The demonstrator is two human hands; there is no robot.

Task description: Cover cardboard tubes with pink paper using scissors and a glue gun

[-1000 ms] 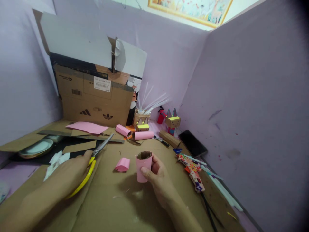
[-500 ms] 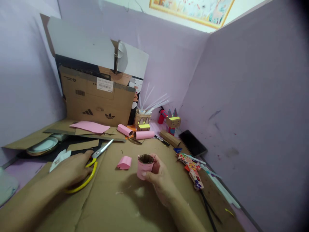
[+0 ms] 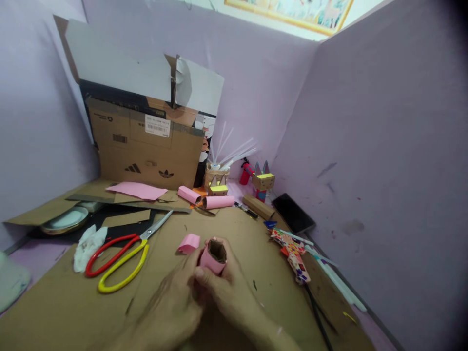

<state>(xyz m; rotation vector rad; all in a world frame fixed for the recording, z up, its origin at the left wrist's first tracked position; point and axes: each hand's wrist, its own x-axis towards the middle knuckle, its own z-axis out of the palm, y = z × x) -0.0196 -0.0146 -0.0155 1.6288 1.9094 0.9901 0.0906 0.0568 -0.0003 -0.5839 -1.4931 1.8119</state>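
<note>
A short cardboard tube (image 3: 214, 261) wrapped in pink paper is held between both hands, its open brown end tilted up. My right hand (image 3: 234, 287) grips it from the right, thumb across the front. From the left, my left hand (image 3: 179, 297) closes against the tube's side and lower part; some of its fingers are hidden. Just beyond the hands lies a curled pink paper piece (image 3: 189, 243). Scissors (image 3: 144, 238) with one red and one yellow handle rest to the left, blades apart, near a crumpled white tissue (image 3: 89, 247).
Two pink tubes (image 3: 218, 202) lie at the back near a pink sheet (image 3: 137, 190). A cardboard box (image 3: 146, 151) leans against the wall. Cat-eared cardboard figures (image 3: 263, 181), a phone (image 3: 292, 213) and a flower-patterned glue gun (image 3: 292, 253) are on the right.
My left hand has left the scissors and moved right onto the tube. The tube is tilted more and sits slightly closer to me. The scissors stay on the cardboard.
</note>
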